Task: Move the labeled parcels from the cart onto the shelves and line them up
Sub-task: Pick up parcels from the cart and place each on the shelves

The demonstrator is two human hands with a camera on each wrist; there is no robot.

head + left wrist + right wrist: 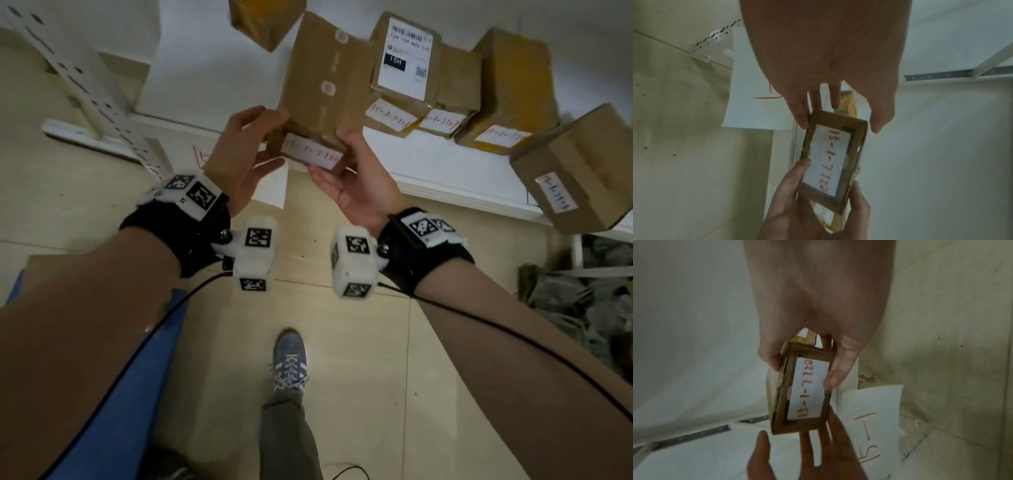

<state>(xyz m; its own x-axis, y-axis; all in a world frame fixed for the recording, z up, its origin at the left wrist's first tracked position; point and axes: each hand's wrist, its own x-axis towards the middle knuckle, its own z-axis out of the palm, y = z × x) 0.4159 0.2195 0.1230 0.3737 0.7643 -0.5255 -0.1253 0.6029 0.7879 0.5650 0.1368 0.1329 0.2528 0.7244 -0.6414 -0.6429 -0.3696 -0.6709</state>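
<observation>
Cardboard parcel point(318, 99) sits at the white shelf's point(445, 192) near edge, left of the row point(445, 102), its long axis running far into the shelf and its labelled end facing the person. Right hand point(356, 181) pinches the near right corner; left hand point(239, 150) is spread, fingertips touching the left side. The cart is out of view, and the label point(828, 157) is hard to read.

Pale beige tiled floor point(359, 359) beneath a white perforated metal upright point(85, 85), dimly lit.

Topmost parcel point(265, 20) cropped by frame edge; shelf labels point(390, 118) blurred.
</observation>
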